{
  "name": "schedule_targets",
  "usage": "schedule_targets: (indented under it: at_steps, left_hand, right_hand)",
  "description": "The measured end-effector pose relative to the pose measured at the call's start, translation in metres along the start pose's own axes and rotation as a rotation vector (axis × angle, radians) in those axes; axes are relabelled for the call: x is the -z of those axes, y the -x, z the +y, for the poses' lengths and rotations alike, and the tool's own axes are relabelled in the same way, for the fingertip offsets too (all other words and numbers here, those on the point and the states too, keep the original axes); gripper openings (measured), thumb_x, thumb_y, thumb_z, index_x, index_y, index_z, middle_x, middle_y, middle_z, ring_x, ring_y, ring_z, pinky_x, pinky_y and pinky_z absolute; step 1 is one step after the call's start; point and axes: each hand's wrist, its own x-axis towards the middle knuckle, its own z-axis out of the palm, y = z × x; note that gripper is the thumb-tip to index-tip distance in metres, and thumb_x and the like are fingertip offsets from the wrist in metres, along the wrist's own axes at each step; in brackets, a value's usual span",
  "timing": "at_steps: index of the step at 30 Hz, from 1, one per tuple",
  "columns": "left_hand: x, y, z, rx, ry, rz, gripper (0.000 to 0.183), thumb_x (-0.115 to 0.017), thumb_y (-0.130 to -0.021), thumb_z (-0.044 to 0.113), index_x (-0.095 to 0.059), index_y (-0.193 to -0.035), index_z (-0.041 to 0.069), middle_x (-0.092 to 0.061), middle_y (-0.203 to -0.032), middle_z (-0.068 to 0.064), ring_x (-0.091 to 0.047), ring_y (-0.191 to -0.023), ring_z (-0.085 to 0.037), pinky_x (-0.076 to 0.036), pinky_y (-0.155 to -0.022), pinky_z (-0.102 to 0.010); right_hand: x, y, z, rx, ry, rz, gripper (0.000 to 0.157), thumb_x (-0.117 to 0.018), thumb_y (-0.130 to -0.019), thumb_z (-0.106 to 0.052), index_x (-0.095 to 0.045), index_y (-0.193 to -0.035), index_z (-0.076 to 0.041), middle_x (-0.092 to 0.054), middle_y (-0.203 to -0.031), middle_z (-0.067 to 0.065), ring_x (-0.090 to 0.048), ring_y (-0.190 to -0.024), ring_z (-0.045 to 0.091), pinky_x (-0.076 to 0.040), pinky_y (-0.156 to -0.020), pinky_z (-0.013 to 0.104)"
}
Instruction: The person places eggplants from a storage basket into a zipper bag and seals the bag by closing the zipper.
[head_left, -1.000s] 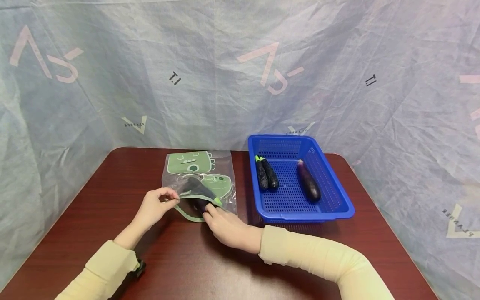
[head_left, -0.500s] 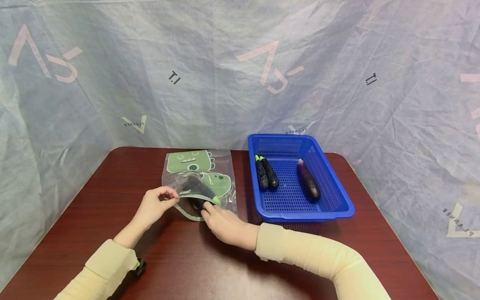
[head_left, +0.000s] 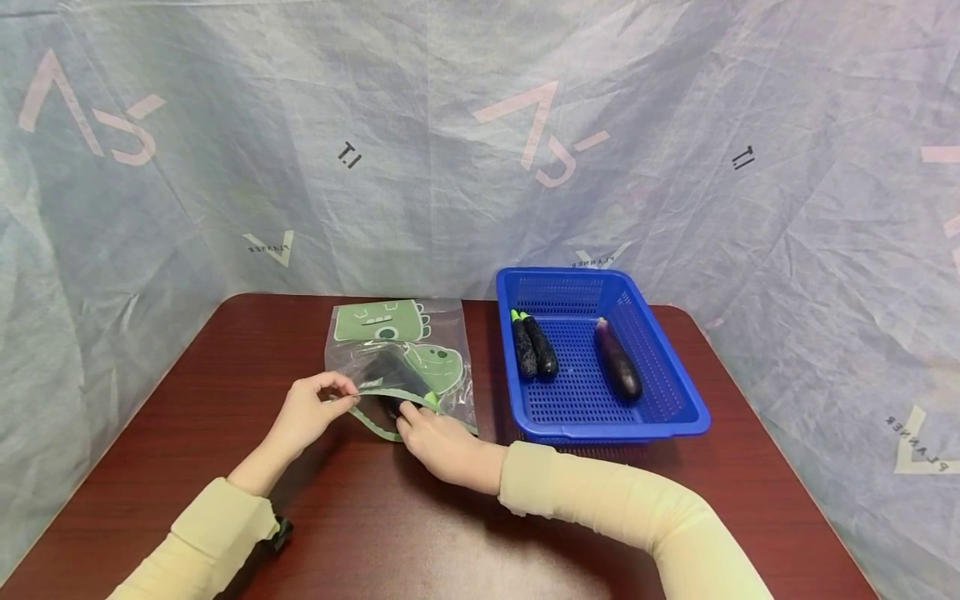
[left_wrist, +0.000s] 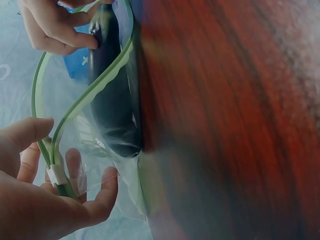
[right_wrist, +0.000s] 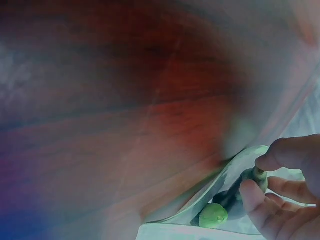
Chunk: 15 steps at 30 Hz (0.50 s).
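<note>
A clear zip bag (head_left: 378, 323) printed with green cartoon shapes lies on the table, its green-edged mouth spread toward me. My left hand (head_left: 313, 414) pinches the left corner of that mouth, beside the white slider (left_wrist: 57, 175). At the right side of the opening, my right hand (head_left: 438, 442) grips the stem end of a dark eggplant (left_wrist: 106, 95), whose body lies inside the bag. A second eggplant in the bag shows its bright green tip (right_wrist: 213, 215) in the right wrist view, next to the gripped one.
A blue perforated basket (head_left: 600, 432) stands right of the bag. Two slim dark eggplants (head_left: 534, 346) with green tips lie at its left side, and a larger purple eggplant (head_left: 618, 362) on its right. A grey fabric backdrop (head_left: 450, 167) hangs behind the wooden table (head_left: 225, 358).
My right hand has shifted a little left, moving the gripped eggplant further into the bag mouth. The left hand has stayed at the corner.
</note>
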Motion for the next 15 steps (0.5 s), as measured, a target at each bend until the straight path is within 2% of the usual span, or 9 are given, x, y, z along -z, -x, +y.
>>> schedule_targets:
  at_steps: [9, 15]
  left_hand:
    - [0.000, -0.001, 0.000, 0.004, -0.024, -0.008, 0.008, -0.073, -0.080, 0.006, -0.068, -0.084, 0.005, -0.066, -0.081, -0.007, -0.057, -0.070, -0.012, -0.046, -0.061, -0.021]
    - [0.000, 0.000, 0.001, 0.014, -0.028, -0.015, 0.008, -0.073, -0.080, 0.007, -0.067, -0.085, 0.003, -0.066, -0.082, -0.007, -0.055, -0.069, -0.014, -0.044, -0.060, -0.021]
  right_hand:
    - [-0.006, -0.007, 0.001, 0.013, 0.038, -0.012, 0.018, -0.061, -0.085, -0.008, -0.061, -0.103, -0.010, -0.049, -0.100, 0.002, -0.057, -0.073, 0.012, -0.050, -0.053, 0.022]
    - [-0.011, -0.010, 0.002, 0.016, 0.083, -0.018, 0.016, -0.061, -0.085, -0.010, -0.062, -0.100, -0.013, -0.049, -0.101, 0.001, -0.057, -0.072, 0.010, -0.050, -0.052, 0.021]
